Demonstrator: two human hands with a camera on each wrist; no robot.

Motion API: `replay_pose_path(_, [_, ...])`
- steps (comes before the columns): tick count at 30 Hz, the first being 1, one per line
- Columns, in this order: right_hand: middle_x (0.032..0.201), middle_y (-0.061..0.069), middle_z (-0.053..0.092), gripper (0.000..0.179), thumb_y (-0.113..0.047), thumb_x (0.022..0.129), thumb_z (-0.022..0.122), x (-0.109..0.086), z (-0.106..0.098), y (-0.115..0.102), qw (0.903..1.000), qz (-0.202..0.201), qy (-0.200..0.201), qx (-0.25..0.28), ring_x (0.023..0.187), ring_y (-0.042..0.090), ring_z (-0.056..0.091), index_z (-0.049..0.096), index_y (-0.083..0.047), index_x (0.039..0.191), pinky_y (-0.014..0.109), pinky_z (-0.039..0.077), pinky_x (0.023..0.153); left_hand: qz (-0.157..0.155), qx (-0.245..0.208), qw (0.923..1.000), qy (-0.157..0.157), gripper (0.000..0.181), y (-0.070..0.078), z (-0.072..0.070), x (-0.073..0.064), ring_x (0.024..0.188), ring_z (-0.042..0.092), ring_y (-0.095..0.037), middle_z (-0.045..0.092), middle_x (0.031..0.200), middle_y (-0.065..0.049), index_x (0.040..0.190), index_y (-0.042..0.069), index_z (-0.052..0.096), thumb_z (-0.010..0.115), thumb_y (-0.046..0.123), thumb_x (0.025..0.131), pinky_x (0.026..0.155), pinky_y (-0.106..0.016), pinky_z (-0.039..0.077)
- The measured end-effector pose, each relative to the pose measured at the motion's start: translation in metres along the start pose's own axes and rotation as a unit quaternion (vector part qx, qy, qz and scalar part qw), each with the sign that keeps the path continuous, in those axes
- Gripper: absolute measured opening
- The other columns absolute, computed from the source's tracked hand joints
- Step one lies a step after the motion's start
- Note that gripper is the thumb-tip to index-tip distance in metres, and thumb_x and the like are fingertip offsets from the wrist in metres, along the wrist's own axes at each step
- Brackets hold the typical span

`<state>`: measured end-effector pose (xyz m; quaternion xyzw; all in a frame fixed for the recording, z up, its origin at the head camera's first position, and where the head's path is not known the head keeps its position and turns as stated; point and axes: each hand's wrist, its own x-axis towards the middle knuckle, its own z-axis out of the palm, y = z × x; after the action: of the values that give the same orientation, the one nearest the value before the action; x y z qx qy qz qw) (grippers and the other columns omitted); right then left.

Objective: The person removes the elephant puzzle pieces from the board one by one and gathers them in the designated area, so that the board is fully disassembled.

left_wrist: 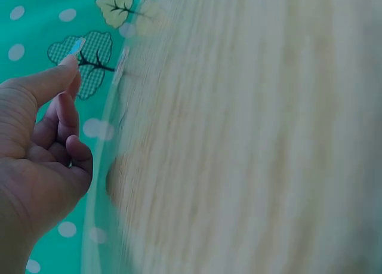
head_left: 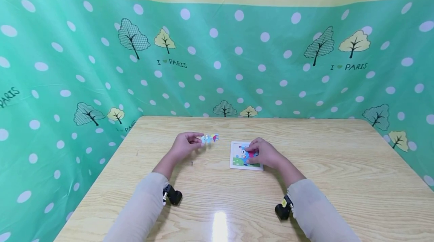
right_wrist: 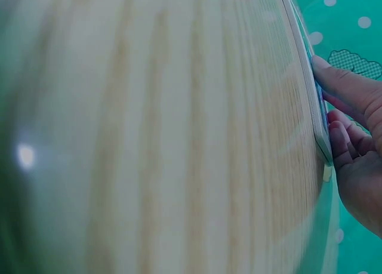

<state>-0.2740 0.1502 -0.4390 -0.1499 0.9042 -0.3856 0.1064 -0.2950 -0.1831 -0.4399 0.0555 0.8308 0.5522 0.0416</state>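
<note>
My left hand [head_left: 185, 145] pinches a small colourful puzzle piece [head_left: 215, 137] between thumb and fingertips, left of the puzzle board. In the left wrist view only a thin edge of the puzzle piece [left_wrist: 77, 46] shows above the thumb tip, and the other fingers are bent below. A square puzzle board [head_left: 237, 166] with a white rim lies on the table, showing a blue cartoon figure on green ground. My right hand [head_left: 266, 154] rests thumb and fingertips on the picture, covering its right part. The right wrist view has the thumb [right_wrist: 343, 80] against the board's face.
The board lies on a wood-grain table [head_left: 339, 159]. A tiny dark speck [head_left: 191, 163] is on the tabletop below the left hand. Behind the table hangs a green dotted curtain [head_left: 217, 76] with printed trees.
</note>
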Motion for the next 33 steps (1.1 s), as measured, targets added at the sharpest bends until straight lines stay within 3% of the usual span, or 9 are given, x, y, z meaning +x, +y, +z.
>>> replay_pose_path(15, [0.127, 0.010, 0.055, 0.043, -0.012, 0.086, 0.086, 0.001, 0.001, 0.001, 1.0000, 0.003, 0.001, -0.001, 0.118, 0.030, 0.053, 0.073, -0.002, 0.126, 0.049, 0.044, 0.109, -0.007, 0.034, 0.9993, 0.009, 0.042, -0.010, -0.013, 0.015, 0.082, 0.063, -0.018, 0.071, 0.096, -0.008, 0.132, 0.005, 0.069, 0.075, -0.003, 0.091, 0.061, -0.022, 0.052])
replay_pose_path(26, [0.124, 0.009, 0.055, 0.044, -0.012, 0.085, 0.087, 0.001, 0.000, 0.003, 1.0000, -0.007, 0.000, 0.003, 0.115, 0.029, 0.053, 0.073, -0.001, 0.126, 0.048, 0.045, 0.107, 0.010, 0.133, 0.9909, -0.016, 0.036, -0.009, -0.013, 0.028, 0.085, 0.062, -0.018, 0.070, 0.094, -0.008, 0.128, 0.001, 0.071, 0.075, 0.000, 0.092, 0.071, -0.026, 0.053])
replay_pose_path(33, [0.124, 0.010, 0.056, 0.044, -0.012, 0.085, 0.087, 0.000, 0.000, 0.002, 0.9999, -0.011, 0.000, -0.001, 0.116, 0.030, 0.053, 0.073, 0.000, 0.126, 0.049, 0.044, 0.108, 0.017, 0.158, 0.9872, -0.014, 0.032, -0.009, -0.013, 0.032, 0.085, 0.061, -0.017, 0.070, 0.093, -0.006, 0.123, -0.001, 0.072, 0.077, 0.002, 0.092, 0.077, -0.027, 0.052])
